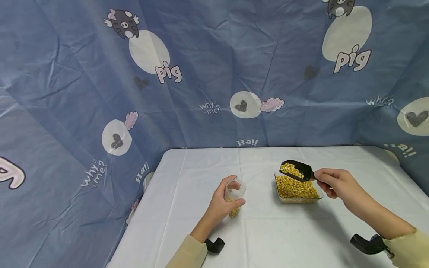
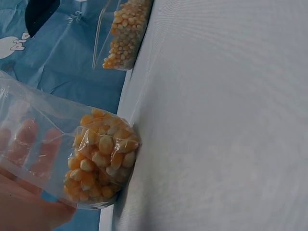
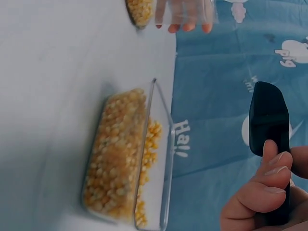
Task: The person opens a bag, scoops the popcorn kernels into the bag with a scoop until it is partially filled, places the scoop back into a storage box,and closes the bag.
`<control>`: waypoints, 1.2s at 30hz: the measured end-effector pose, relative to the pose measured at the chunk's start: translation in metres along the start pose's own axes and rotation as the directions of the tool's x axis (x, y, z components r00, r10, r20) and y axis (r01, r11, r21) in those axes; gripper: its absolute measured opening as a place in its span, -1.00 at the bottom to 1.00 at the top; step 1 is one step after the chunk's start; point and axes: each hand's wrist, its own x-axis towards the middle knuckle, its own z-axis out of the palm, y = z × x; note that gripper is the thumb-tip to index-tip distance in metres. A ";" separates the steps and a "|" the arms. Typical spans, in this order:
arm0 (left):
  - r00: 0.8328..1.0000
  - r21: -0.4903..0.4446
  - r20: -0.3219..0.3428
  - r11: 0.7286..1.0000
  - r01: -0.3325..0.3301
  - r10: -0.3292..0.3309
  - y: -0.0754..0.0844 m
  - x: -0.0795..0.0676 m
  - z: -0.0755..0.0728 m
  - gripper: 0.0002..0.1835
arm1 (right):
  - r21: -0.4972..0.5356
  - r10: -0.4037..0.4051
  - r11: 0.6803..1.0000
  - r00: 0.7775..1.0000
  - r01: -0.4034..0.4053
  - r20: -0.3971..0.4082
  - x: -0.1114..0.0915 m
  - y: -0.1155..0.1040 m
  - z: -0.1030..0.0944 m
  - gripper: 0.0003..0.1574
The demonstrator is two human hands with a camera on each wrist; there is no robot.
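My left hand (image 1: 222, 203) holds a clear plastic bag (image 2: 53, 115) upright, fingers and thumb curled round it below its open mouth. Yellow corn kernels (image 2: 103, 156) fill the bottom of the bag, close to the white tabletop. With my right hand (image 1: 338, 182) I grip the handle of a black scoop (image 1: 303, 169), which carries a load of kernels. The scoop is above a clear rectangular container (image 3: 171, 192) of corn, overlapping its far side in the head view. In the right wrist view the scoop's dark underside shows and its load is hidden.
A white cloth (image 1: 268, 238) covers the table. Behind it hangs a blue curtain (image 1: 201, 126) printed with pigs and words. A black wrist camera mount (image 1: 215, 245) sits under the left wrist, another (image 1: 368, 244) under the right.
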 end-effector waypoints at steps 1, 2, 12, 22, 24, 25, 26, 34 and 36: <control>1.000 0.004 0.002 1.000 0.002 -0.002 -0.001 0.000 0.000 -0.22 | 0.011 -0.006 1.000 1.000 0.006 0.002 0.001 -0.001 0.001 -0.58; 1.000 0.008 0.002 1.000 0.004 -0.004 -0.003 0.001 0.000 -0.22 | 0.021 -0.010 1.000 1.000 0.009 0.004 0.001 -0.002 0.003 -0.59; 0.999 0.009 -0.041 1.000 0.024 -0.024 -0.036 0.004 0.002 -0.20 | 0.067 -0.019 0.998 0.999 0.016 0.041 0.009 -0.008 0.026 -0.63; 0.998 0.038 -0.056 0.999 0.004 -0.001 -0.037 0.005 0.002 -0.21 | 0.071 -0.019 0.997 0.996 0.013 0.083 0.018 -0.015 0.047 -0.62; 0.998 0.043 -0.057 0.999 0.003 -0.001 -0.037 0.004 0.002 -0.21 | 0.074 -0.008 0.997 0.996 0.001 0.092 0.020 -0.018 0.052 -0.63; 0.998 0.045 -0.056 0.999 0.002 0.001 -0.038 0.004 0.002 -0.21 | 0.073 -0.008 0.997 0.995 0.000 0.101 0.020 -0.019 0.054 -0.63; 0.998 0.045 -0.056 0.999 0.003 0.000 -0.038 0.004 0.002 -0.21 | 0.071 -0.005 0.997 0.994 -0.003 0.110 0.021 -0.020 0.056 -0.63; 0.999 0.025 -0.044 1.000 -0.001 0.002 -0.039 0.005 0.002 -0.22 | 0.015 0.023 1.000 0.990 -0.025 0.141 0.028 -0.026 0.073 -0.65; 0.999 0.025 -0.038 1.000 -0.007 0.008 -0.039 0.005 0.002 -0.21 | -0.003 0.017 1.000 0.990 -0.017 0.141 0.030 -0.028 0.077 -0.67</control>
